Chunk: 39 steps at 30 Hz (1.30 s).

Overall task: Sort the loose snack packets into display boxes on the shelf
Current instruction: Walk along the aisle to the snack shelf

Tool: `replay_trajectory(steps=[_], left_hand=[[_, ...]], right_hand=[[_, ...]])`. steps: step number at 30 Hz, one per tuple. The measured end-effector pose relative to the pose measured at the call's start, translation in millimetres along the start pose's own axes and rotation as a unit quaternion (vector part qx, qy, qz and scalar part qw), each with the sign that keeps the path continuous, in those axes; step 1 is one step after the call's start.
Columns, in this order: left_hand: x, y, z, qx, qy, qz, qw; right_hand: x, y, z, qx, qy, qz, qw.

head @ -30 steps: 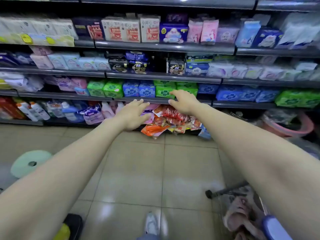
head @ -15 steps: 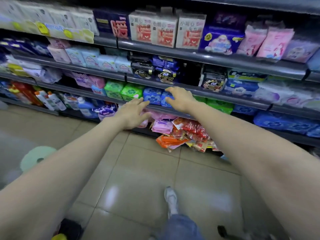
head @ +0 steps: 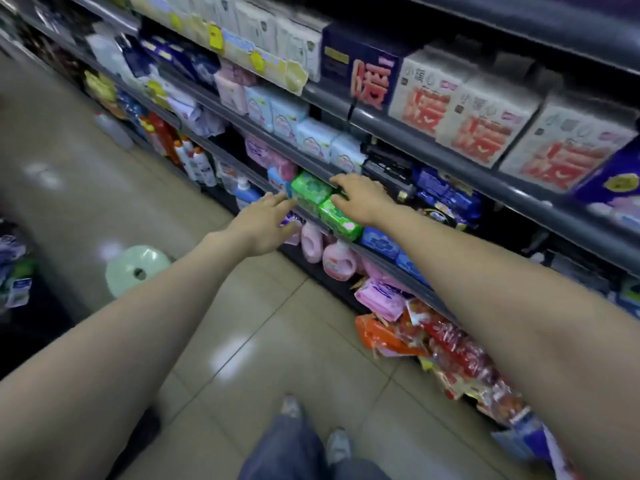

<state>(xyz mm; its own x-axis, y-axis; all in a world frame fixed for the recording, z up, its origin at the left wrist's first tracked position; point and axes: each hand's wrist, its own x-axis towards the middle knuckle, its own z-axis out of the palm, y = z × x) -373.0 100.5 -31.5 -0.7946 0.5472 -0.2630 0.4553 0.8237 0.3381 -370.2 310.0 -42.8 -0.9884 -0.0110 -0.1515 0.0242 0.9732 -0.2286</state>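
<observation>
Snack packets (head: 446,344) lie in a loose red and orange heap at the foot of the shelf (head: 450,161), under the right forearm. Both hands are spread and hold nothing. The left hand (head: 263,220) hovers, and the right hand (head: 360,197) is at the green packs (head: 311,192), perhaps touching them; blur hides this. Better to reach down to the heap and take only a few packets of one kind, held flat.

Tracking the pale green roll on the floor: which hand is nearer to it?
Left. The left hand is up and right of the roll; the right hand is farther right, at the green packs.
</observation>
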Motion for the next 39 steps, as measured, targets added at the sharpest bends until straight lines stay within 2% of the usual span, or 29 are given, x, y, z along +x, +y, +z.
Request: replay_trajectory(steps=[8, 17, 24, 39], left_hand=[[72, -106, -47, -0.011, 0.026, -0.082, 0.996], [139, -249, -125, -0.022, 0.037, -0.132, 0.99], [171, -347, -153, -0.054, 0.043, -0.194, 0.979], [240, -555, -228, -0.126, 0.117, -0.356, 0.918]], right_hand=[[156, -58, 11, 0.017, -0.027, -0.079, 0.996], [327, -162, 6, 0.008, -0.055, -0.135, 0.989], [440, -235, 19, -0.015, -0.079, -0.19, 0.979], [680, -420, 37, -0.055, -0.119, -0.35, 0.927]])
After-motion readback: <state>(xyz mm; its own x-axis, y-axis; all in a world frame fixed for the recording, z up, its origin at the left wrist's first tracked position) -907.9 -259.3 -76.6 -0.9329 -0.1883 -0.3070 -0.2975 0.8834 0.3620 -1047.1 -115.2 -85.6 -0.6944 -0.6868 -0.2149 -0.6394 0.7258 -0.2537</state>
